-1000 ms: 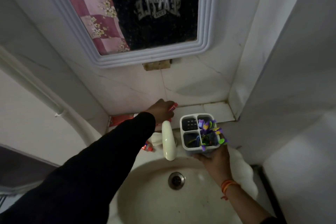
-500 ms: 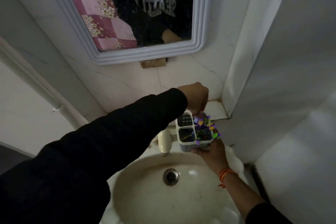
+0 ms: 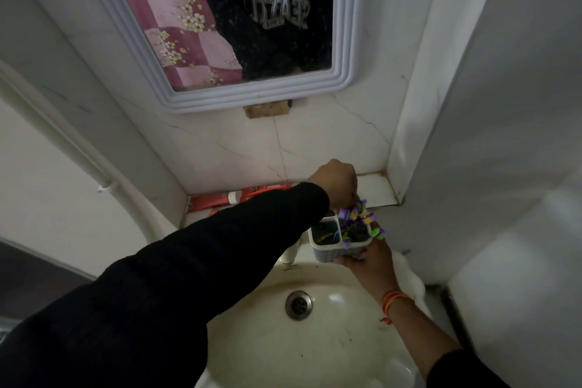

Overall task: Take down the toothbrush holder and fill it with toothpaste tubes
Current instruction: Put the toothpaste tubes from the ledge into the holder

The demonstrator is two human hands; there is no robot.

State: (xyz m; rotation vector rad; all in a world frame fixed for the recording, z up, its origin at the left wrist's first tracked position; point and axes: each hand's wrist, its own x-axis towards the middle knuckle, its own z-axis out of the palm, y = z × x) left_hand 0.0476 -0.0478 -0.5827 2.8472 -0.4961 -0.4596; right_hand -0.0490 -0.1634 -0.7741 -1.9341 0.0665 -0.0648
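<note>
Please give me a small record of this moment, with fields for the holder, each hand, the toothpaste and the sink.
holder: white toothbrush holder, above the sink's back edge
right hand: grips holder from below
left hand: closed above holder's back; contents hidden
toothpaste: red tube lying on ledge by wall
sink: basin holds nothing

White sink (image 3: 346, 353) with drain (image 3: 299, 305), framed mirror (image 3: 341, 85), tiled wall (image 3: 220, 148)

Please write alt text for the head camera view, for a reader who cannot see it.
Over a white sink, the right hand holds a white toothbrush holder from below while the left hand reaches into its top. Red toothpaste tubes lie on the ledge behind, under a wall mirror.
</note>
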